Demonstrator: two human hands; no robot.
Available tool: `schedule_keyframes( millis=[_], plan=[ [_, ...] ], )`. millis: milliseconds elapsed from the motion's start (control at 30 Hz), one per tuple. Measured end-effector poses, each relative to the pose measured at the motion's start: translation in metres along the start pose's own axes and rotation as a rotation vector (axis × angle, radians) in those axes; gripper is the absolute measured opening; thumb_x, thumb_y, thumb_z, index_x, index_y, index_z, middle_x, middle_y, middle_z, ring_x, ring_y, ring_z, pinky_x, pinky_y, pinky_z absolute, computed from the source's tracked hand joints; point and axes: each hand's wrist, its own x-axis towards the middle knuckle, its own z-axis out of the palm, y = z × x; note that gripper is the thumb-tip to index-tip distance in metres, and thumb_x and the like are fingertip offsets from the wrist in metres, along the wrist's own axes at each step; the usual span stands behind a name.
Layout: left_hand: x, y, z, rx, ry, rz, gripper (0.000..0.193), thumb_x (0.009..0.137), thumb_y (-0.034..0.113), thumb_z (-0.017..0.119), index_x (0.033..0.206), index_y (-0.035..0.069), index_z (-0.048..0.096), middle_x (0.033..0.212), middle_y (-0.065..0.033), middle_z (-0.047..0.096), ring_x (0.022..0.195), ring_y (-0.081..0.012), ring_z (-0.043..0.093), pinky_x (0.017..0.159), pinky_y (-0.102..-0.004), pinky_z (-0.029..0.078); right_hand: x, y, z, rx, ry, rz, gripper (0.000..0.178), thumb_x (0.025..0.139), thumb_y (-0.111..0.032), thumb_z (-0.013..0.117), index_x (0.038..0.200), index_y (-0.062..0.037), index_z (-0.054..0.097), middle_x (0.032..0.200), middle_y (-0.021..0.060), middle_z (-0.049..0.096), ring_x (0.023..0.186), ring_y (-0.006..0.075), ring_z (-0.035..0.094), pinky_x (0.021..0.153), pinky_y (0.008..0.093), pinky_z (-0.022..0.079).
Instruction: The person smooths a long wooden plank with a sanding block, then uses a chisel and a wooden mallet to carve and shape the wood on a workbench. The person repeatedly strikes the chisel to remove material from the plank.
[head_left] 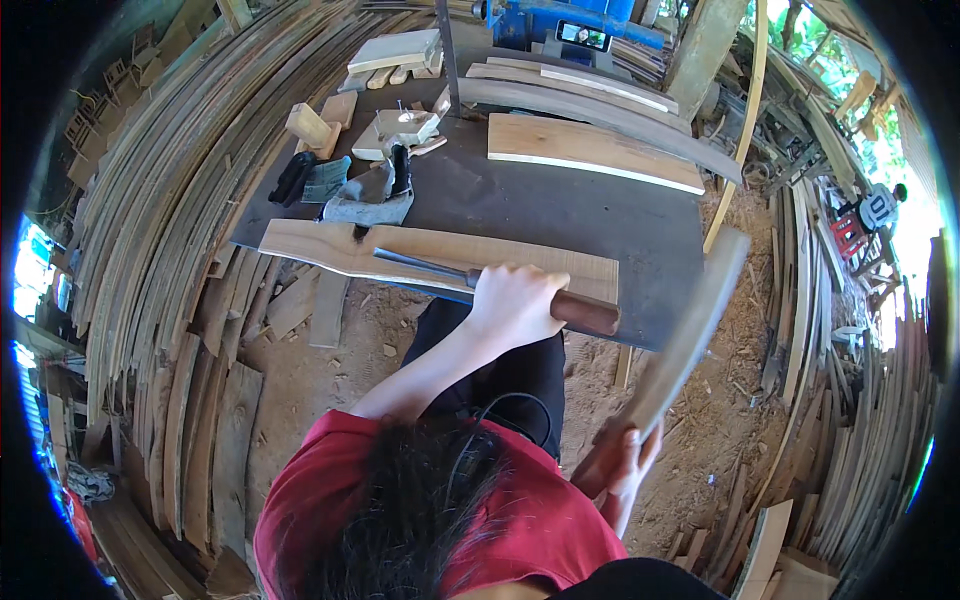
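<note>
My left hand (515,300) is wrapped round a chisel, whose brown wooden handle (587,312) sticks out to the right of my fist. The chisel's long metal blade (425,264) slants left over a shaped light-wood board (470,245) along the bench's near edge. Its tip lies close to a dark notch (360,233) in the board; whether they touch I cannot tell. Out to the right, my right hand (632,462) grips the lower end of a wooden club (685,335), raised at a tilt and smeared by motion. The club's head is apart from the chisel handle.
The dark bench top (470,200) carries a flat plank (595,150), wood offcuts (400,130), a grey metal block (370,200) and a teal cloth-like piece (326,180). Behind stands a phone (583,37) by blue machinery (630,25). Long timber strips (180,190) flank both sides. A person (878,210) sits far right.
</note>
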Motion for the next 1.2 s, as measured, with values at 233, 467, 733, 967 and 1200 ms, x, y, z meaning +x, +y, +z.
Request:
schedule_keyframes(
  millis=[233, 467, 733, 967, 1200],
  plan=[
    [-0.002, -0.001, -0.003, 0.015, -0.026, -0.014, 0.016, 0.061, 0.03, 0.068, 0.069, 0.017, 0.061, 0.057, -0.0078, 0.059, 0.058, -0.0291, 0.062, 0.053, -0.0409, 0.049, -0.006, 0.014, 0.021, 0.154, 0.05, 0.165, 0.067, 0.084, -0.042, 0.06, 0.129, -0.0013, 0.033, 0.091, 0.0136, 0.056, 0.074, 0.023, 0.057, 0.065, 0.036, 0.049],
    [-0.005, -0.026, -0.018, 0.02, -0.043, -0.122, 0.02, 0.059, 0.029, 0.07, 0.076, 0.02, 0.065, 0.06, -0.0087, 0.061, 0.06, -0.0302, 0.063, 0.057, -0.0425, 0.05, 0.01, -0.004, 0.025, -0.085, 0.075, -0.007, 0.055, 0.085, -0.038, 0.059, 0.12, -0.0003, 0.041, 0.081, 0.0074, 0.053, 0.07, 0.0167, 0.054, 0.058, 0.0297, 0.046],
    [-0.006, -0.035, -0.019, 0.043, -0.057, -0.139, 0.022, 0.058, 0.03, 0.071, 0.076, 0.02, 0.065, 0.062, -0.0076, 0.062, 0.062, -0.0289, 0.063, 0.058, -0.0418, 0.05, 0.001, 0.037, 0.042, -0.246, -0.068, 0.109, 0.065, 0.085, -0.038, 0.059, 0.131, -0.0001, 0.035, 0.106, 0.0147, 0.054, 0.093, 0.0211, 0.053, 0.078, 0.0346, 0.045],
    [-0.016, -0.059, -0.037, 0.081, -0.052, -0.212, 0.025, 0.056, 0.03, 0.072, 0.078, 0.02, 0.066, 0.065, -0.0077, 0.063, 0.064, -0.0283, 0.064, 0.059, -0.0409, 0.05, 0.015, 0.012, 0.052, -0.077, 0.163, 0.034, 0.054, 0.087, -0.038, 0.055, 0.125, -0.0025, 0.038, 0.093, 0.0134, 0.056, 0.083, 0.0205, 0.055, 0.07, 0.034, 0.047],
    [-0.017, -0.074, -0.037, 0.093, -0.026, -0.216, 0.023, 0.056, 0.028, 0.071, 0.076, 0.018, 0.064, 0.066, -0.0066, 0.063, 0.066, -0.0276, 0.063, 0.059, -0.0406, 0.049, 0.007, 0.005, 0.09, -0.364, -0.18, 0.036, 0.039, 0.082, -0.028, 0.06, 0.107, 0.0002, 0.051, 0.08, 0.0085, 0.059, 0.078, 0.015, 0.052, 0.07, 0.031, 0.044]
  ],
)
